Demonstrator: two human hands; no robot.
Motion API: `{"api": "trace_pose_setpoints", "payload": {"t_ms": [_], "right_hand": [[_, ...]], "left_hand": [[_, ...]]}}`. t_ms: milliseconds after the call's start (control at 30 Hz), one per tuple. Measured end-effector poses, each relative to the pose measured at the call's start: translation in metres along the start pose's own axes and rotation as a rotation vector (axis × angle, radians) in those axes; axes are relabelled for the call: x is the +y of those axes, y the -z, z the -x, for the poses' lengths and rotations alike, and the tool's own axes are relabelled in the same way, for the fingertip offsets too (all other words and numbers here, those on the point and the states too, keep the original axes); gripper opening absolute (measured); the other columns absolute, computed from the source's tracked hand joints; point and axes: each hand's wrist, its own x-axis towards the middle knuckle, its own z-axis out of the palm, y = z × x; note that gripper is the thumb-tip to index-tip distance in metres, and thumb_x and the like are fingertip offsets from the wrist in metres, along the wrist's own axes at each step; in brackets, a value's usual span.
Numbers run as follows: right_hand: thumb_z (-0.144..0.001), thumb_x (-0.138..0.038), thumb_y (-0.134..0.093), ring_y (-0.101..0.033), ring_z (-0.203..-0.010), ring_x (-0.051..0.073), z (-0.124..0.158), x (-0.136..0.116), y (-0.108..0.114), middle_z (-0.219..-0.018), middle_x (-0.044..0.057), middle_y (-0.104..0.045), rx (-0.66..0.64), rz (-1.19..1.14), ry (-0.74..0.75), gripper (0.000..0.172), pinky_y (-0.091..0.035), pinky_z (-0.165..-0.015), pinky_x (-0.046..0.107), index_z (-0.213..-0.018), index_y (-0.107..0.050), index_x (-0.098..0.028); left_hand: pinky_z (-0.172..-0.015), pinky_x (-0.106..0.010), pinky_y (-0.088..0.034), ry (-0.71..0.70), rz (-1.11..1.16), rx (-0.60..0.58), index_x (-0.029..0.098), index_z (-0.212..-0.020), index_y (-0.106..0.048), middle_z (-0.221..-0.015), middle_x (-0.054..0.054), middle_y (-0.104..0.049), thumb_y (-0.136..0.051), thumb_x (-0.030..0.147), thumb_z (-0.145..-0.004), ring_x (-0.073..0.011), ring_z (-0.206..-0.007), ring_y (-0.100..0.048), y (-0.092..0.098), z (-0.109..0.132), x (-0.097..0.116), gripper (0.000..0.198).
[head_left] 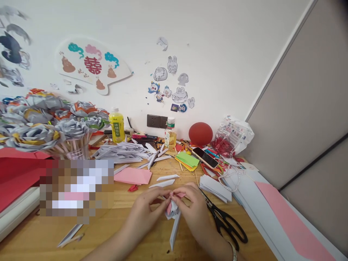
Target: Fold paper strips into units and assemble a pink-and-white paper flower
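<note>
My left hand (149,206) and my right hand (193,207) meet near the front middle of the wooden table. Between their thumbs and fingertips they pinch a small folded paper flower (172,212) in pink and white; the fingers partly cover it. A folded white paper strip (175,232) points down from the flower toward me. Just right of my right hand lie black-handled scissors (227,221). Beyond my fingers, two loose folded strips (163,183) rest on the wood, with a stack of pink paper (133,175) to their left.
Finished paper flowers (35,123) bunch at the left. A heap of folded strips (122,152), a yellow bottle (116,125) and a clear bottle (170,134) stand toward the wall. At right are a phone (206,157), green paper (187,158), white paper (216,187) and a red balloon (200,134).
</note>
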Motion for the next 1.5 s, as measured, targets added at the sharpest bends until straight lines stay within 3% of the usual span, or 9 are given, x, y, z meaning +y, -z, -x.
{"api": "trace_pose_setpoints", "payload": {"t_ms": [133,333,433,567,733,867,1067,1300,1500], "right_hand": [[-0.074,-0.014,-0.063,-0.057,-0.076,0.018,0.001,0.001,-0.002,-0.075,0.003,-0.061,-0.017,-0.035,-0.024,0.006,-0.047,-0.063,0.026,-0.075,-0.066,-0.019],[-0.074,-0.028,-0.064,-0.063,-0.083,0.019,-0.005,0.012,0.003,-0.09,0.006,-0.067,-0.107,-0.382,-0.309,0.024,-0.05,-0.074,0.031,-0.095,-0.062,-0.018],[-0.073,-0.031,-0.065,-0.065,-0.079,0.02,-0.01,0.019,0.006,-0.085,0.006,-0.069,-0.177,-0.497,-0.378,0.022,-0.051,-0.073,0.032,-0.089,-0.064,-0.016],[-0.072,-0.034,-0.066,-0.065,-0.073,0.019,-0.01,0.021,0.007,-0.079,0.006,-0.069,-0.187,-0.48,-0.387,0.02,-0.051,-0.067,0.03,-0.081,-0.066,-0.015],[-0.074,-0.032,-0.065,-0.065,-0.074,0.019,-0.005,0.011,0.003,-0.08,0.004,-0.069,-0.154,-0.293,-0.297,0.016,-0.051,-0.067,0.028,-0.08,-0.068,-0.017],[-0.076,-0.026,-0.063,-0.063,-0.079,0.019,-0.002,-0.001,0.002,-0.08,0.004,-0.069,-0.099,-0.135,-0.201,0.009,-0.05,-0.07,0.028,-0.079,-0.069,-0.019],[-0.077,-0.024,-0.064,-0.06,-0.072,0.017,0.002,0.001,-0.001,-0.075,0.003,-0.066,0.01,-0.043,-0.077,0.006,-0.048,-0.066,0.028,-0.079,-0.067,-0.019],[-0.078,-0.018,-0.063,-0.056,-0.074,0.018,0.003,0.006,-0.005,-0.074,0.002,-0.064,0.116,0.057,0.168,0.005,-0.043,-0.07,0.032,-0.074,-0.061,-0.02],[-0.079,-0.019,-0.064,-0.053,-0.07,0.017,0.004,0.005,-0.004,-0.07,0.0,-0.06,0.104,0.105,0.231,0.011,-0.041,-0.071,0.032,-0.069,-0.057,-0.019]], "left_hand": [[-0.065,-0.027,-0.052,0.023,0.007,0.031,0.018,-0.073,-0.062,-0.077,-0.006,-0.068,-0.055,0.031,-0.073,-0.0184,-0.075,-0.063,-0.003,0.0,-0.004,0.015],[-0.067,-0.031,-0.05,0.088,0.201,-0.003,0.017,-0.071,-0.055,-0.069,-0.004,-0.067,-0.056,0.036,-0.074,-0.0198,-0.071,-0.064,0.002,-0.004,-0.009,0.019],[-0.068,-0.032,-0.049,0.129,0.287,-0.025,0.017,-0.073,-0.054,-0.068,-0.004,-0.067,-0.059,0.038,-0.072,-0.0201,-0.072,-0.064,0.004,-0.007,-0.01,0.022],[-0.068,-0.031,-0.05,0.146,0.347,-0.079,0.017,-0.075,-0.051,-0.072,-0.003,-0.065,-0.062,0.038,-0.07,-0.0188,-0.071,-0.064,0.0,-0.007,-0.01,0.024],[-0.066,-0.029,-0.052,0.063,0.252,-0.058,0.018,-0.095,-0.057,-0.083,-0.004,-0.066,-0.061,0.033,-0.07,-0.0171,-0.073,-0.063,-0.003,-0.005,-0.008,0.029],[-0.068,-0.027,-0.052,0.03,0.036,-0.015,0.019,-0.089,-0.067,-0.085,-0.005,-0.069,-0.056,0.031,-0.073,-0.0173,-0.073,-0.063,-0.002,-0.002,-0.005,0.023],[-0.07,-0.028,-0.053,-0.058,-0.046,0.112,0.02,-0.088,-0.069,-0.086,-0.006,-0.071,-0.058,0.031,-0.073,-0.0188,-0.076,-0.065,-0.004,0.003,-0.006,0.021],[-0.067,-0.025,-0.053,-0.149,-0.063,0.125,0.019,-0.076,-0.065,-0.085,-0.006,-0.068,-0.053,0.026,-0.078,-0.017,-0.076,-0.063,-0.006,0.005,-0.008,0.014],[-0.06,-0.023,-0.049,-0.288,-0.251,0.181,0.019,-0.064,-0.058,-0.071,-0.003,-0.062,-0.052,0.021,-0.079,-0.0137,-0.065,-0.06,-0.004,0.005,-0.005,0.016]]}}
